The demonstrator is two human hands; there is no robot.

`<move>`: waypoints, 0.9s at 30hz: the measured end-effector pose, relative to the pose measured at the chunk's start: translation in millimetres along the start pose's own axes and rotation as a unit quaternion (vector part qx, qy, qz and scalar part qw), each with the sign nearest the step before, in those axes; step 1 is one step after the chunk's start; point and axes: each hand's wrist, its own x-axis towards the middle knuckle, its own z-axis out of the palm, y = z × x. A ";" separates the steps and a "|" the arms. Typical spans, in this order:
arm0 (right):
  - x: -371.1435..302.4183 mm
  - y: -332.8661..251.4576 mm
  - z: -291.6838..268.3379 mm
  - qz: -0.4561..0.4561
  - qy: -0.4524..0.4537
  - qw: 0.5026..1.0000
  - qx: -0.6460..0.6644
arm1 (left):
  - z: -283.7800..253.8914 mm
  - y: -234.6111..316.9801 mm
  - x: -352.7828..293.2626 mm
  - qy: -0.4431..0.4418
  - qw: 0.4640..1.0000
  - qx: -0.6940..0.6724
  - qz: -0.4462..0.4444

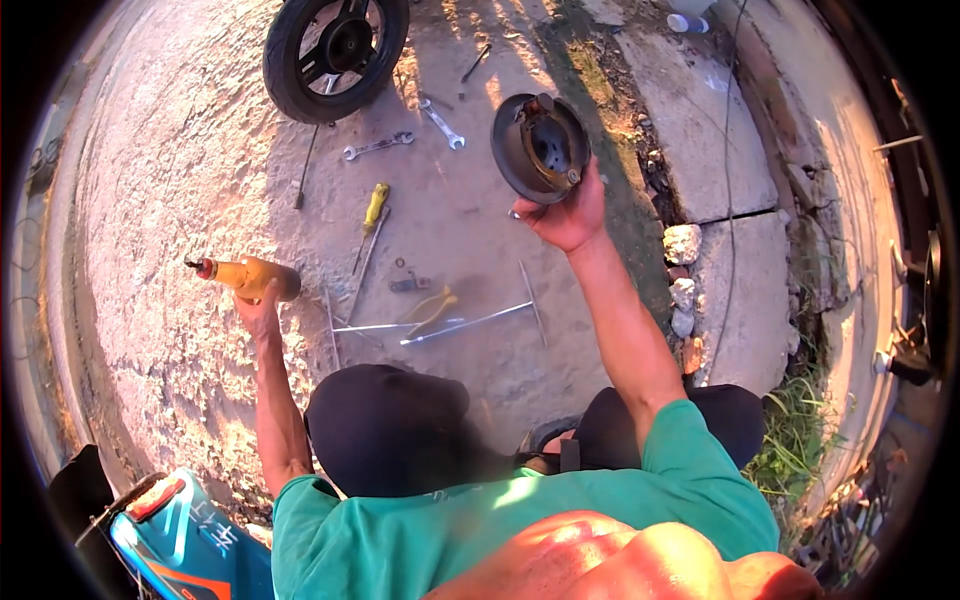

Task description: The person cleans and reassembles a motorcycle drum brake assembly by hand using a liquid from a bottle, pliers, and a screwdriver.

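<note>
On the left, my left hand (258, 308) is wrapped round an orange-yellow squeeze bottle (236, 273) with a red cap and a dark nozzle. The bottle lies nearly level, its nozzle pointing left. Farther off and to the right, my right hand (573, 218) grips a round, dark metal brake plate (512, 150) by its near edge. Its hollow side, with curved brake shoes round a dark middle, faces up towards me. My right fingers are partly hidden beneath the plate. The two hands are well apart, both above the concrete ground.
A wheel with a black tyre (290, 85) lies at the far left. Between my hands are wrenches (442, 125), a yellow-handled screwdriver (376, 205), pliers (435, 308) and T-handle wrenches (480, 322). Stones (682, 244) line the right; a blue panel (195, 540) stands near left.
</note>
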 end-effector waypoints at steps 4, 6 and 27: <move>0.4 -2.9 0.1 0.000 0.032 0.999 0.023 | -4.1 -13.4 -12.0 0.043 0.999 -0.012 -0.019; 1.3 0.1 9.6 -0.008 0.079 0.996 0.030 | -2.6 -12.3 -20.3 0.049 0.997 -0.063 0.003; 1.4 18.1 -5.3 0.120 0.156 0.979 -0.051 | 86.4 242.1 -33.3 -0.283 0.817 0.350 0.360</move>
